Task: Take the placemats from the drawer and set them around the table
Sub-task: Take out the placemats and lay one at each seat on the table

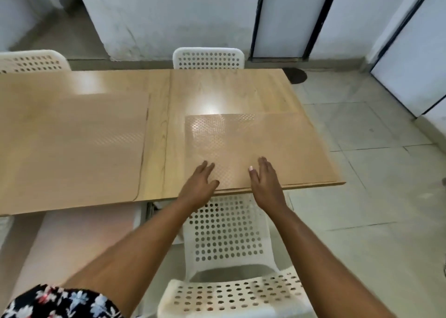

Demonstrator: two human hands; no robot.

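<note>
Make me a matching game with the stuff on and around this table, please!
Things:
1. tan textured placemat under the hands
2. tan placemat on the table's left part
3. white perforated plastic chair nearest the camera
4. white perforated chair across the table

Places:
A. far side of the wooden table
B. near side, seat partly under the table
C. left, untouched
D. right, both palms on it

Pairs: 1-D, 2-C, 3-B, 4-A

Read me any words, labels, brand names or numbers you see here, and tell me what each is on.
None: no readable text anywhere in the head view.
The two placemats, the wooden table, the white perforated chairs and the floral sleeve carry only patterns, no lettering.
</note>
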